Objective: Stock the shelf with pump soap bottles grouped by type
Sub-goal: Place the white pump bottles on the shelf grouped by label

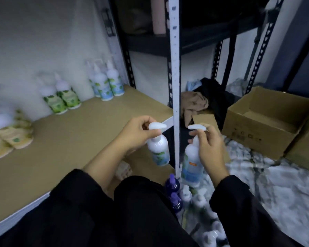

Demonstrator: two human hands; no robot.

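My left hand (139,133) grips a white pump bottle with a blue-green label (159,150) by its neck, just over the front edge of the brown shelf board (89,132). My right hand (208,148) holds a second blue-labelled pump bottle (193,161) by its neck, to the right of the white shelf post (175,86). On the shelf stand three blue-labelled bottles (106,84) at the back, two green-labelled ones (62,97) to their left, and blurred beige-labelled ones (9,138) at the far left.
Several loose bottles, two of them purple (173,186), lie on the marbled floor below my hands. An open cardboard box (268,122) sits at the right. Crumpled cloths (200,102) lie behind the post. A black rack (221,41) rises beyond.
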